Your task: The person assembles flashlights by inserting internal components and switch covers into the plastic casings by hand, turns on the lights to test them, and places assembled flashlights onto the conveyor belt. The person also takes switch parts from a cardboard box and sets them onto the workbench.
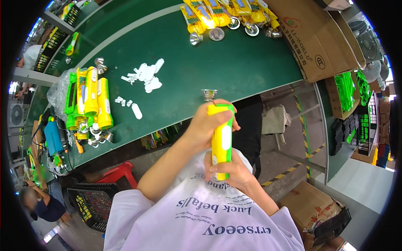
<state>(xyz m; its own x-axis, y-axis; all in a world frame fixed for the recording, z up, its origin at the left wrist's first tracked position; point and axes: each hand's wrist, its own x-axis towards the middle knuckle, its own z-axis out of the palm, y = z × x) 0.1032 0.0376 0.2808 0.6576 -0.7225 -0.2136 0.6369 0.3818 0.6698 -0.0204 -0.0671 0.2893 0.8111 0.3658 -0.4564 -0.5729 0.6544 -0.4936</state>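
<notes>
In front of my chest I hold a yellow and green flashlight body (217,144) upright, with a long white oval panel on its side. My left hand (204,122) is wrapped round its upper end, the thumb lying across the front. Lower down, my right hand (235,170) is closed round the bottom end. Just beyond the upper end, over the table edge, sits a shiny reflector head (209,94); a short wire seems to join it to the body. What lies inside the body is hidden.
On the green table (176,62) lie white oval strips (146,75), small clear pieces (123,101) and several flashlight bodies (92,94) at left. More flashlights with reflectors (217,16) lie at the far edge. A cardboard box (314,46) stands right; a red stool (121,173) is below left.
</notes>
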